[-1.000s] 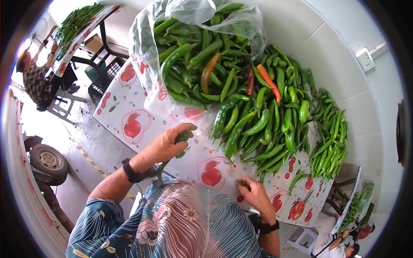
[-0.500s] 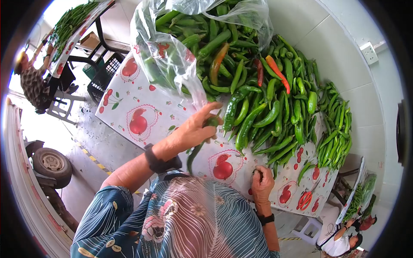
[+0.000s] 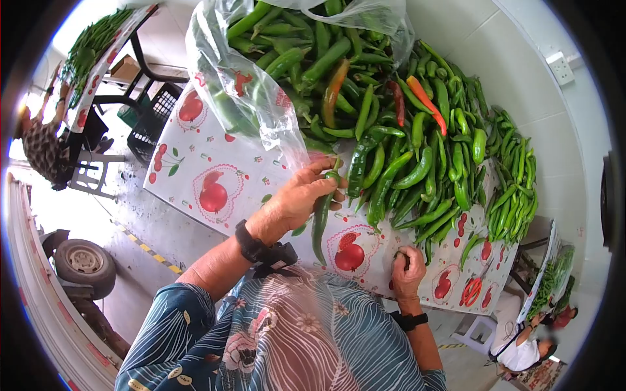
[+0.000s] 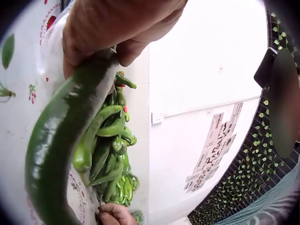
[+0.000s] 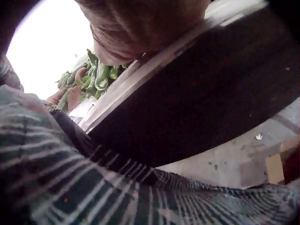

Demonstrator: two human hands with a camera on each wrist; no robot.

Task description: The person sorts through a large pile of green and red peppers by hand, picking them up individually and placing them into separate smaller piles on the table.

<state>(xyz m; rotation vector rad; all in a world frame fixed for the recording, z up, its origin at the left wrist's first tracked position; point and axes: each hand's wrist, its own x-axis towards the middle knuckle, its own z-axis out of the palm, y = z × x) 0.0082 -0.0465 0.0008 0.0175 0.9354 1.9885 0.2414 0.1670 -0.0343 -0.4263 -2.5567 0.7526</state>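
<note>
My left hand [image 3: 301, 195] pinches a long green chili pepper [image 3: 321, 225] near its stem end, over the patterned tablecloth. The pepper hangs down with its tip toward my body. In the left wrist view the curved, glossy pepper [image 4: 61, 136] fills the near left side, below the fingers. My right hand [image 3: 408, 270] rests at the table's near edge with its fingers curled; a dark patch shows between thumb and forefinger. Just beyond both hands lies a big heap of green chili peppers [image 3: 424, 166], with a red chili pepper [image 3: 427, 104] on top.
A clear plastic bag [image 3: 228, 98] of green peppers stands open at the back left of the table. Red-handled scissors [image 3: 471, 292] and a loose pepper [image 3: 469, 253] lie at the right. A smaller pepper pile [image 3: 512, 176] is at the far right, along the wall.
My left hand has moved right, closer to the heap, with the pepper, whose stem end now shows above the fingers. The right hand stays at the table edge, fingers curled.
</note>
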